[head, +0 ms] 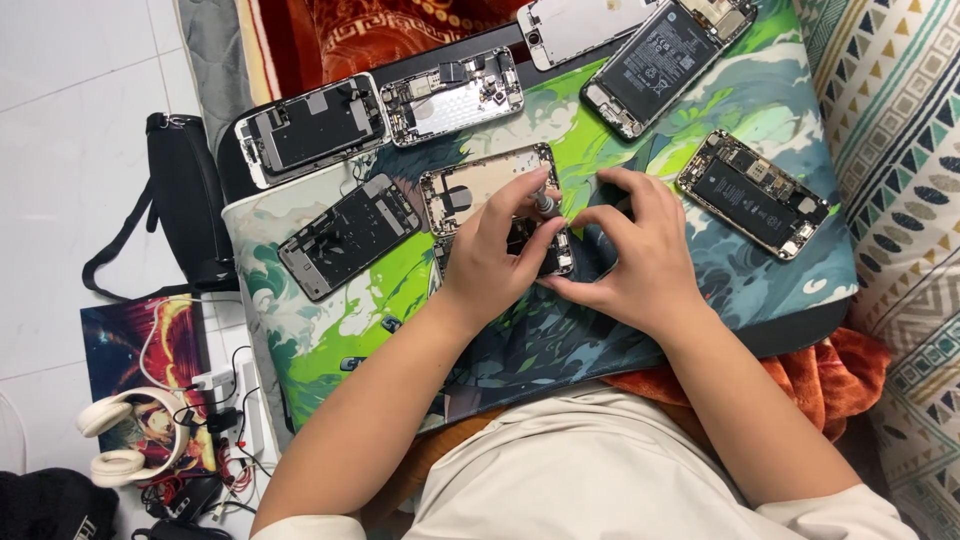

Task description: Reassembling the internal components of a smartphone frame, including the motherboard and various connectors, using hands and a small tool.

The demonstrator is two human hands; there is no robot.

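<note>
Metal screwdriver [545, 203] pinched in my left hand [492, 258], right hand [640, 255] clamping the opened phone [553, 255]; a slip toward twelve o'clock could gouge its board.

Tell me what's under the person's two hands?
An opened phone lying on the green mat; the left hand holds a small screwdriver. The hands cover most of the phone.

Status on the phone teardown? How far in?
Done: several opened phones lie on the green mat, backs off, boards and batteries bare. In hand: left hand turns a small screwdriver into the centre phone; right hand steadies it. Left: cannot tell.
</note>
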